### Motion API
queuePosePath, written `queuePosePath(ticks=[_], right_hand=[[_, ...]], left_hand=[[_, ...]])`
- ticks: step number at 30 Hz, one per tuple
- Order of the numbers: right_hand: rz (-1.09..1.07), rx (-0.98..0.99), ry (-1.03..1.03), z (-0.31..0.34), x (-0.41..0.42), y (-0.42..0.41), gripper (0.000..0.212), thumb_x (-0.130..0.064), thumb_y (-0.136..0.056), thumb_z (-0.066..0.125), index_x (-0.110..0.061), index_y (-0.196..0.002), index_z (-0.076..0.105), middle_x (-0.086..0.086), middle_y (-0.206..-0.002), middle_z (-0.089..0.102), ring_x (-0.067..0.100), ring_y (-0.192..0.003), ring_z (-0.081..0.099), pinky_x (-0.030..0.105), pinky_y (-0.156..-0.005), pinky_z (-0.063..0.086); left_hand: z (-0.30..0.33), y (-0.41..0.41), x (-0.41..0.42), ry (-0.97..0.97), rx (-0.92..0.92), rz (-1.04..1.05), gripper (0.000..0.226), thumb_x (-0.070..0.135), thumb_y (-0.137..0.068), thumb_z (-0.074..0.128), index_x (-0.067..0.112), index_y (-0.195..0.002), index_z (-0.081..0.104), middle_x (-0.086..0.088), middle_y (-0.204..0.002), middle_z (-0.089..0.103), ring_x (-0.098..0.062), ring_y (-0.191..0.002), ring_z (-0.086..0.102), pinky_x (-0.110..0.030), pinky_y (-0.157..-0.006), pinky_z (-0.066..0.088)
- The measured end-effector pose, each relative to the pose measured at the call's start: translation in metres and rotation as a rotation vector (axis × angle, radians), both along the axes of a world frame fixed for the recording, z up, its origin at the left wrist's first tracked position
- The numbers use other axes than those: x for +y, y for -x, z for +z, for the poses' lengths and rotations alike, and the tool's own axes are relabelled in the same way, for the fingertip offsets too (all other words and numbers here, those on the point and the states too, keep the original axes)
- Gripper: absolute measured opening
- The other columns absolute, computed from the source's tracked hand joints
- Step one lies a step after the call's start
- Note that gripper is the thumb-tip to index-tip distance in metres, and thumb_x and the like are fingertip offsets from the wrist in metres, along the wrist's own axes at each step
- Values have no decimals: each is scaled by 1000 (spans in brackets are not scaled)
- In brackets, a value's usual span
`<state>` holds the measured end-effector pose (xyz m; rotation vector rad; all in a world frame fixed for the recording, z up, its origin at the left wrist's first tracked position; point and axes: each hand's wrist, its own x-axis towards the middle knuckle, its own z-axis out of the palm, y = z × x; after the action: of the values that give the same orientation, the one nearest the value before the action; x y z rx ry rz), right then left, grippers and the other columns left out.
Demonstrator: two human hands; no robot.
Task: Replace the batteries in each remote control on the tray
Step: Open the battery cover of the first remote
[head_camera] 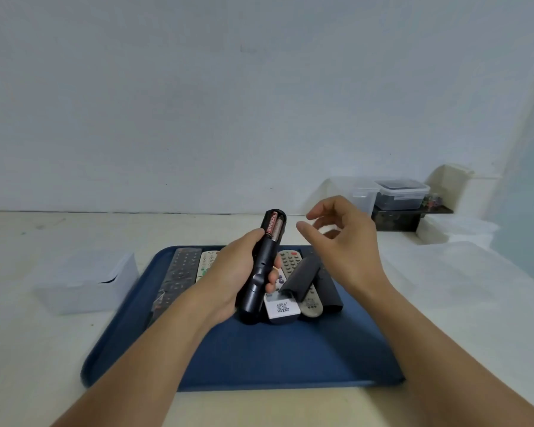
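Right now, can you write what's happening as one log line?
left hand: holds black remote | batteries: showing, cover off on tray | right hand: open, empty

- Two bare forearms enter from the lower edge of the frame, one at lower left, one at lower right.
- No sleeve shows on either arm; both are uncovered up to the frame edge.
- The left hand (235,272) carries no ring, watch or glove.
- The right hand (346,238) is likewise unadorned, wrist bare.
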<state>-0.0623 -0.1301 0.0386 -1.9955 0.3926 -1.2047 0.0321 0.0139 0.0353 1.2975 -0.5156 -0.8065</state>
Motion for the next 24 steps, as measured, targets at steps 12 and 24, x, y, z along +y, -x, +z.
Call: queuePosePath(ticks=[12, 24], right_hand=[[40, -100, -13, -3, 21, -2, 10, -12, -87, 75, -19, -91, 69, -15, -83, 71, 2, -83, 69, 21, -68, 56], [-43, -143, -64, -8, 30, -5, 11, -9, -87, 72, -20, -85, 72, -13, -77, 72, 4, -79, 70, 17, -70, 55]], left_hand=[[-5, 24, -9, -7, -354, 10, 30, 30, -109, 38, 13, -94, 58, -9, -69, 58, -25, -49, 51, -32, -48, 46], [-7, 32, -9, -184, -685, 94, 32, 31, -109, 34, 9, -91, 50, -7, -63, 59, -17, -38, 55, -27, -43, 46]])
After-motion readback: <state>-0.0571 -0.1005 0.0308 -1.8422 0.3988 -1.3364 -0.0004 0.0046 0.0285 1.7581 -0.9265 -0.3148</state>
